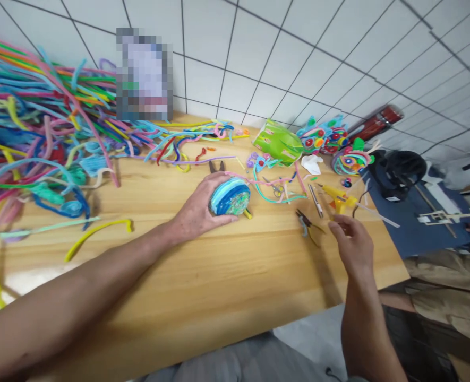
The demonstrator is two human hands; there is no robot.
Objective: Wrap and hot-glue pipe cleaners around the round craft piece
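Observation:
My left hand (201,209) is wrapped round a ball-like piece (231,196) made of light and dark blue pipe cleaners, with a mottled green and silver face. A pink pipe cleaner stretches away from its top. Behind that hand the dark jaws of pliers (217,166) show, the rest being hidden. My right hand (353,244) hovers over the table's right part with loosely bent fingers, nothing seen in them. Just beyond its fingertips lies a yellow glue gun (340,199). Nearby are a second pair of pliers (308,225) and a slim pen-like tool (315,200).
A big heap of coloured pipe cleaners (39,132) fills the left side. Along the wall stand a green box (278,142) and colourful pipe-cleaner figures (322,135). A blue-topped table (408,228) with a black headset-like object (402,172) adjoins at right, where another person's clothed leg (450,292) shows.

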